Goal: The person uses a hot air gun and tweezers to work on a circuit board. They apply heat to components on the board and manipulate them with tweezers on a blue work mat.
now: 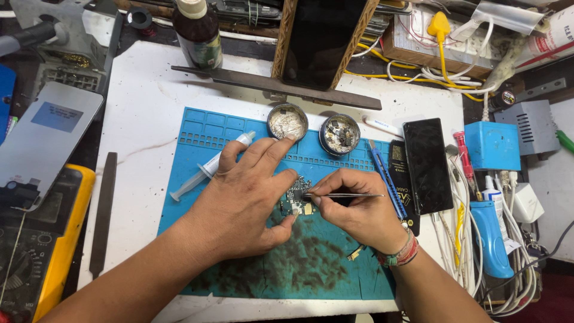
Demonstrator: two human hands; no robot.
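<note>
A small circuit board (297,197) lies on the blue work mat (209,128). My left hand (245,194) rests on the mat with its thumb and fingers pinning the board's left side. My right hand (359,206) pinches thin metal tweezers (347,195), whose tip touches the board's right edge. A plastic syringe (206,167) lies just behind my left hand.
Two round metal tins (287,122) (339,134) sit at the mat's far edge. A dark phone (427,164) and a blue knife (387,179) lie to the right, beside white cables (508,239). A brown bottle (197,33) stands at the back. A yellow meter (57,239) is at left.
</note>
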